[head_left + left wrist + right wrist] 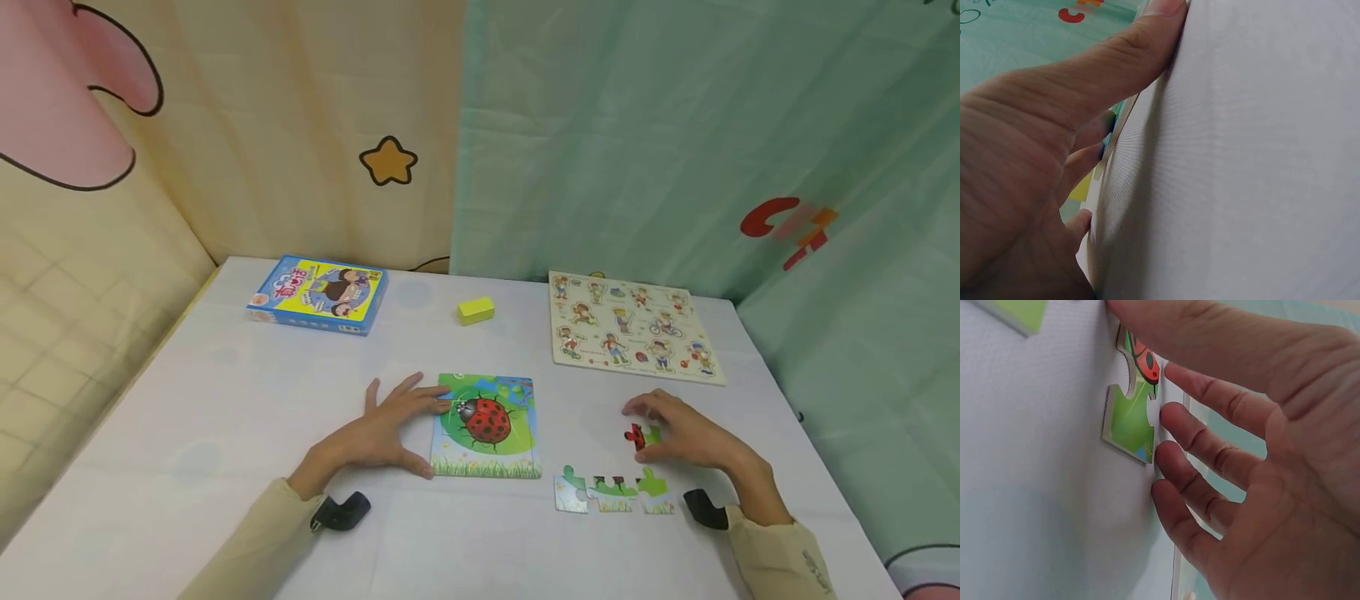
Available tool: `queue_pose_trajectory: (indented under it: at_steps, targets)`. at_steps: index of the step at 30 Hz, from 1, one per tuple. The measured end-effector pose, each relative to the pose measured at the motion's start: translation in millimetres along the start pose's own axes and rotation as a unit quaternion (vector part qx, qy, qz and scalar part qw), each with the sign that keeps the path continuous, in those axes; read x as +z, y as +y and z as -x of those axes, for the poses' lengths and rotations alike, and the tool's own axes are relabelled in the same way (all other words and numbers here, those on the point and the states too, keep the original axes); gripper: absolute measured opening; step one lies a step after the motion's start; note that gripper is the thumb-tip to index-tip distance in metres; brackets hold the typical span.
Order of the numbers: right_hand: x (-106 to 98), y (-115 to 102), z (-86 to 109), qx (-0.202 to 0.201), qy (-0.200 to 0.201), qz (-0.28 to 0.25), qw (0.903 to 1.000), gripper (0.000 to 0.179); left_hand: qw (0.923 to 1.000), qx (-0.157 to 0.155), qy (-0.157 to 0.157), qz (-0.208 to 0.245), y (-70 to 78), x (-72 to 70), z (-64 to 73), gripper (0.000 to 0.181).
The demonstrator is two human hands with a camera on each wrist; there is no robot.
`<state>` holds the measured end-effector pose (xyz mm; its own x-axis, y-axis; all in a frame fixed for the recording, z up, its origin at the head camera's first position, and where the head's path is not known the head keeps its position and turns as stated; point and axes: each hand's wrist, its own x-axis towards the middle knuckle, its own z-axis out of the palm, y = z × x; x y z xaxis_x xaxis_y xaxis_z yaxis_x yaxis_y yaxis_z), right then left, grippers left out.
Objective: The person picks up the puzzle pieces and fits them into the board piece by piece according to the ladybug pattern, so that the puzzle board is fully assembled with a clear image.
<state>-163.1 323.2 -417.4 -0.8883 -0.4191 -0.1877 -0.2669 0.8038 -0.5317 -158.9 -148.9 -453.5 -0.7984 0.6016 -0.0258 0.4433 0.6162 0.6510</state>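
A square ladybug picture board [489,467] lies mid-table. My left hand [386,427] rests at its left side with fingers spread, fingertips on the left edge and the thumb by the lower left corner. In the left wrist view, that thumb [1116,59] touches down at the edge. To the right, my right hand [686,432] is around a red and green jigsaw piece [651,435], thumb on the near side and fingers beyond it. The right wrist view shows this piece [1129,422] flat on the cloth, with a gap between it and several fingertips.
Just in front of my right hand lies a row of jigsaw pieces [615,492] with grass along the bottom. At the back are a blue and yellow box [322,296], a small yellow block [476,311] and a pale board with printed figures [633,327]. Curtains hang behind.
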Motion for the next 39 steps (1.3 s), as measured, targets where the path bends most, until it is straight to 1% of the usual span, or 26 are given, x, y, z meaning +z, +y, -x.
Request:
queue_pose_trajectory:
  at_steps: [4,7,13,23,27,35,39]
  targets:
    - [0.6,1.5,-0.1,-0.011,0.004,0.003,0.9999,0.05,1.0,-0.002,-0.002,-0.002,0.6,-0.2,0.0,0.085]
    - [0.4,2.1,-1.0,-0.017,0.006,0.006,0.9998,0.047,1.0,-0.003,-0.001,-0.003,1.1,-0.6,0.0,0.085]
    - [-0.4,1.9,-2.5,-0.009,0.002,0.004,0.9999,0.043,1.0,-0.002,-0.002,0.004,1.4,-0.9,0.0,0.084]
    - [0.9,0.1,-3.4,-0.007,0.006,0.0,1.0,0.039,1.0,-0.004,-0.002,0.001,-0.1,0.1,-0.3,0.085]
    - [2.2,-0.4,-3.7,-0.017,0.006,0.004,0.9998,0.038,1.0,-0.003,-0.002,0.0,0.5,-0.3,0.5,0.085]
    - [4.5,-3.7,-9.9,-0.037,0.018,0.03,0.9987,0.032,1.0,-0.005,0.0,-0.003,0.3,-1.2,1.2,0.085]
    - [8.5,-8.3,-12.4,-0.05,0.023,0.027,0.9981,0.026,1.0,-0.002,-0.002,-0.004,0.4,-1.6,0.2,0.085]
